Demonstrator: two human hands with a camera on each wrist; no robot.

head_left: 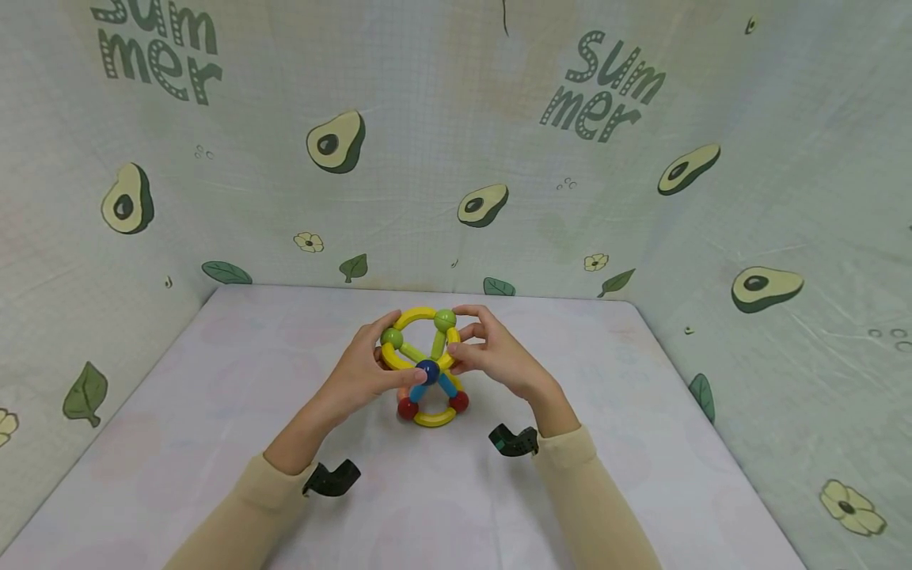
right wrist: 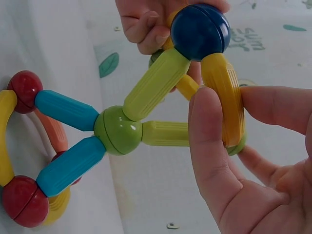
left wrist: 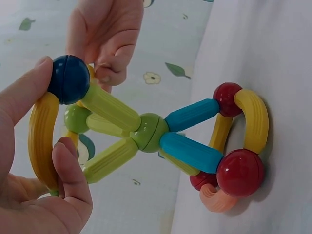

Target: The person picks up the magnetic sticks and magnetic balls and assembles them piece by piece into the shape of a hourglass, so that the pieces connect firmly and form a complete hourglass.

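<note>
A model of magnetic balls and rods stands upright on the table point(head_left: 399, 507), two rings joined at a green centre ball point(left wrist: 149, 132). The top ring has yellow curved rods point(right wrist: 228, 100), green balls point(head_left: 445, 320) and a blue ball point(head_left: 427, 370). Light green straight rods point(left wrist: 111, 107) run up to it. Blue rods point(right wrist: 70, 166) run down to red balls point(left wrist: 240, 172) in the lower ring. My left hand point(head_left: 359, 368) grips the top ring's left side, thumb against the blue ball. My right hand point(head_left: 502, 356) pinches a yellow curved rod on its right side.
A pale cloth wall point(head_left: 413, 237) printed with avocados and leaves rises behind the table and along both sides. Small black cameras point(head_left: 333, 479) sit at both wrists, by the beige sleeves point(head_left: 591, 499). One lower-ring rod is salmon pink point(left wrist: 218, 199).
</note>
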